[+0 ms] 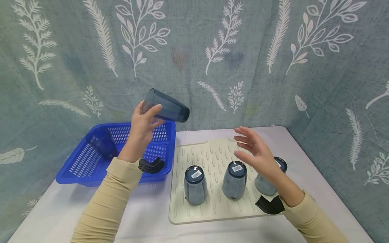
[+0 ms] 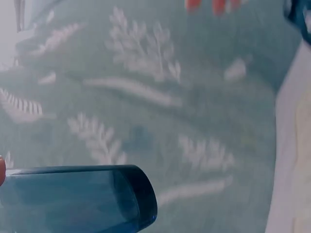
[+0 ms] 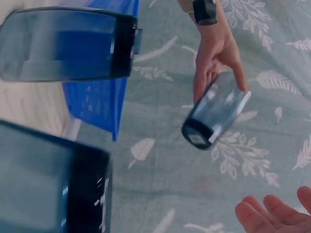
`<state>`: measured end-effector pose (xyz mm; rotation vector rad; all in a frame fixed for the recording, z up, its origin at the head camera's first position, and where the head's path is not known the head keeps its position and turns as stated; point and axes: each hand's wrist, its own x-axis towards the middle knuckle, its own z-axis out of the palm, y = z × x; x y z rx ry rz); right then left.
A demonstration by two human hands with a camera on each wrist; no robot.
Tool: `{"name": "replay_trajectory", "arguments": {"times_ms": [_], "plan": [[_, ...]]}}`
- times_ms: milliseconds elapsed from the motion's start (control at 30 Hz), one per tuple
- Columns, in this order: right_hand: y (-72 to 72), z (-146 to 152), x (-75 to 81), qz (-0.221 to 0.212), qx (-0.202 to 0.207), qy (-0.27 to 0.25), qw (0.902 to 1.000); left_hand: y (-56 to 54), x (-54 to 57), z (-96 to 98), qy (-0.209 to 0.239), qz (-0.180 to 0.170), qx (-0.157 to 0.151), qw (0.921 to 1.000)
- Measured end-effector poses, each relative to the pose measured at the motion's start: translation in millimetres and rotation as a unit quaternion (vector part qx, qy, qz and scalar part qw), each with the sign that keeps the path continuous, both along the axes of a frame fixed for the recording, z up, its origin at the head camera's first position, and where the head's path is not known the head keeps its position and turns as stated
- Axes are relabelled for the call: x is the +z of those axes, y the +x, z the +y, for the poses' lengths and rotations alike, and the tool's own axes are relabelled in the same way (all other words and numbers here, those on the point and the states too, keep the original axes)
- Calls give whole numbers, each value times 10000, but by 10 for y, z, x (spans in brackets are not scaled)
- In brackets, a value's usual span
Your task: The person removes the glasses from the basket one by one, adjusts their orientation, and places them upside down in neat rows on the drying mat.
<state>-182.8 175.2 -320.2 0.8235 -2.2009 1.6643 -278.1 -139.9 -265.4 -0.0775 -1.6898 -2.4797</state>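
Note:
A blue-tinted drinking glass (image 1: 168, 107) is gripped near its rim by my left hand (image 1: 143, 125), tilted sideways above the basket's right side, its dark base pointing right. In the right wrist view the same glass (image 3: 216, 109) shows between thumb and fingers. My right hand (image 1: 253, 148) hovers over the mat with fingers spread and nothing in them. Below it, three similar glasses stand upside down on a cream drying mat (image 1: 212, 212): a left glass (image 1: 196, 189), a middle glass (image 1: 234, 182) and a right glass (image 1: 265, 184), partly hidden by my right forearm.
A blue plastic basket (image 1: 71, 175) stands on the left of the white table (image 1: 146, 216), with another tinted glass (image 1: 104, 145) lying in it. Behind the table hangs a grey-green cloth (image 1: 188, 67) with white leaf prints.

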Motion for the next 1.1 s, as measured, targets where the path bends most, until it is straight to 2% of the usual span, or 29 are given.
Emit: {"name": "replay_trajectory", "arguments": {"times_ms": [200, 400, 567, 933, 1000, 1100], "plan": [[-141, -104, 106, -907, 48, -291, 9954, 155, -18, 247, 631, -265, -750, 9948], [-290, -211, 135, -1380, 175, -650, 9881, 270, -91, 463, 1166, -409, -1251, 9844], [-372, -271, 99, -1529, 299, -868, 9840, 340, -166, 618, 1431, -521, -1492, 9770], [-400, -312, 62, -1739, 522, -1311, 9746, 421, -251, 820, 2188, -1138, -2013, 9480], [-395, -318, 65, -1766, 452, -1286, 9748, 433, -261, 828, 2282, -1205, -2023, 9447], [-393, -324, 66, -1829, 326, -1227, 9749, 439, -271, 836, 2305, -1224, -2024, 9439]]}}
